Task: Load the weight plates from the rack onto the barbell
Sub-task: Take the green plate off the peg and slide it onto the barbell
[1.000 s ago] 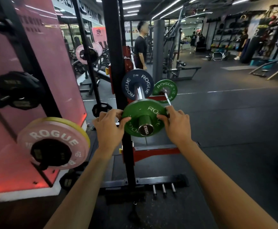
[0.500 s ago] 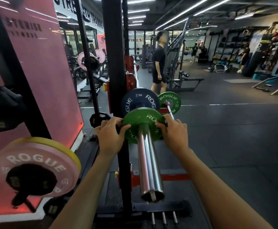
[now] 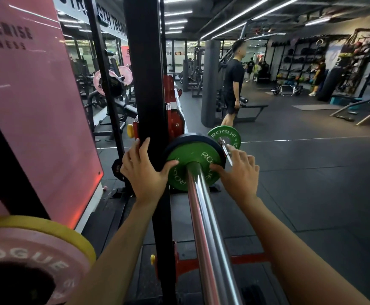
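Rack upright (image 3: 146, 84): the black post fills the centre-left of the frame from top to bottom, just left of the loaded end of the bar.
Barbell sleeve (image 3: 206, 227): the chrome sleeve runs from the bottom centre up to mid-frame, where it passes through the plates.
Stored plates: a pink plate (image 3: 25, 265) with a yellow plate (image 3: 54, 230) behind it sits at the lower left, not yet loaded.
Blue plate (image 3: 193, 137): it is already on the sleeve at mid-frame, only its dark rim showing behind the green one.
Green plate (image 3: 194, 164): threaded on the sleeve at the centre of the frame, it appears to sit against the blue plate.
Step in hand: judged as seating the green plate; even pressure from both sides along the sleeve should keep it square, until no gap is left against the blue plate.
Left hand (image 3: 144, 172): it is spread wide, thumb on the plate's left edge, fingers reaching up beside the upright; it presses rather than clasps.
Right hand (image 3: 238, 170): loosely curled, its thumb lies on the plate's face near the hub, with fingers round the right rim.
Small green plate (image 3: 223, 137): it hangs on a thin peg just right of centre, behind the right hand.
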A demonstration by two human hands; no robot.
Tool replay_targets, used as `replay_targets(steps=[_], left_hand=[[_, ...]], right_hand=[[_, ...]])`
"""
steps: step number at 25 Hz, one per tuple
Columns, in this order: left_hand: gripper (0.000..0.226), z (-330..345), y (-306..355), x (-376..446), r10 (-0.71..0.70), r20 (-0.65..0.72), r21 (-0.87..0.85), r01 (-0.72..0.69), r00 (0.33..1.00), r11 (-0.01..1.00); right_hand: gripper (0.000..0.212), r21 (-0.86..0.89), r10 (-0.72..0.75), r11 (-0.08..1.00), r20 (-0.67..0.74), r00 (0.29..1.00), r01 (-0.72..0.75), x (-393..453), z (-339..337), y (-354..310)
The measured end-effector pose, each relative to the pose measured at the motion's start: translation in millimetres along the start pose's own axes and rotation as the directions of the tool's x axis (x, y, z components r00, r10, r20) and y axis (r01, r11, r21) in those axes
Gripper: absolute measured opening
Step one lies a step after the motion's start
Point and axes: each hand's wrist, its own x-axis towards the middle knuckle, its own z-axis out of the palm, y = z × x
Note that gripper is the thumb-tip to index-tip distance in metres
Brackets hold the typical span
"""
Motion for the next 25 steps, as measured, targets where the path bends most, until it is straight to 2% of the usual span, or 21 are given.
replay_targets(steps=[2,5,11,17,21,25], left_hand=[[0.084,4.7,-3.6,-2.9,0.027,-0.024,-0.015,-0.028,0.999,1.000],[0.082,-0.2,0.6,-6.7,-0.007,-0.014,-0.004,0.007,1.000,1.000],[0.074,-32.5,12.6,-29.4,0.017,0.022,0.015,-0.017,1.000,1.000],[0.071,-86.6,41.7,-60.2,0.045,0.065,0.018,-0.047,0.997,0.999],[0.067,-140.2,73.1,-100.3,0.062,0.053,0.015,-0.063,0.997,0.998],[0.064,-191.4,101.0,-140.5,0.102,0.075,0.053,-0.106,0.992,0.993]], right_hand=[[0.076,0.017,0.021,1.000,-0.013,1.000,-0.021,-5.1,3.7,1.1],[0.079,0.033,0.059,0.998,-0.021,0.998,-0.058,-13.0,-2.7,-3.9],[0.072,0.096,-0.002,0.995,-0.064,0.998,0.008,-35.1,-42.5,-8.5],[0.062,0.151,-0.033,0.988,-0.053,0.998,0.040,-82.8,-101.7,-12.9],[0.059,0.108,-0.115,0.987,-0.010,0.993,0.116,-130.7,-149.1,-13.2],[0.058,0.141,-0.114,0.984,0.015,0.993,0.111,-178.6,-194.9,-18.3]])
